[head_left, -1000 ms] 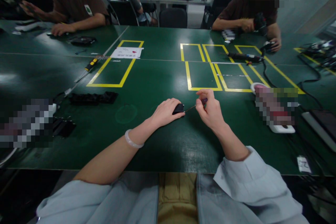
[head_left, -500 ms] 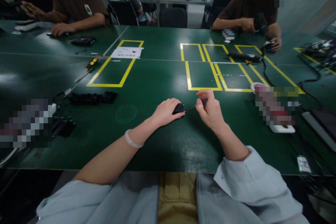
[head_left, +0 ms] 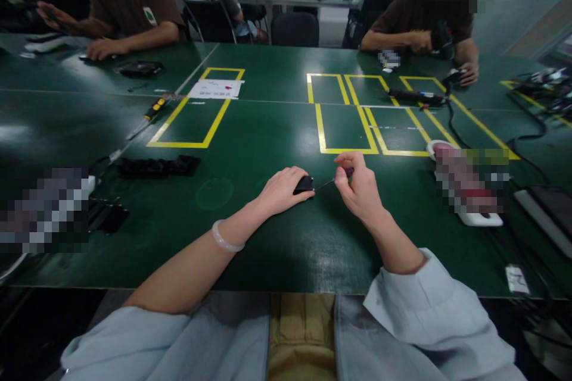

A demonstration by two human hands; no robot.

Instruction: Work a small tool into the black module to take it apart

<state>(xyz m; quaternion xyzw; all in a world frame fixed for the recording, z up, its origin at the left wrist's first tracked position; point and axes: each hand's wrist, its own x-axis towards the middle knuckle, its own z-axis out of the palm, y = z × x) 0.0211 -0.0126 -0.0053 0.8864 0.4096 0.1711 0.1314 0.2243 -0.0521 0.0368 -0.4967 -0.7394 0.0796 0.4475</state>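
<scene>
My left hand (head_left: 285, 189) is closed around a small black block-like part (head_left: 304, 185), pressing it down on the green table (head_left: 277, 256). Only the part's right end shows; the palm and fingers cover the rest. To its right, my right hand (head_left: 358, 183) pinches the dark handle of a screwdriver (head_left: 325, 185). The thin metal shaft slopes down to the left, and its tip meets the part's right end near my left thumb. Fingers hide most of the handle.
A black strip-like object (head_left: 158, 166) lies to the left. Yellow tape outlines (head_left: 348, 150) mark the table ahead. A white-edged device (head_left: 480, 218) lies to the right. Across the table, a co-worker (head_left: 420, 18) holds a dark power tool (head_left: 442, 40); another person (head_left: 134, 6) sits at the far left.
My hands, the black part and the screwdriver stay almost in place; my right hand shifts only very slightly. At the far left, the co-worker's raised hand has turned a little.
</scene>
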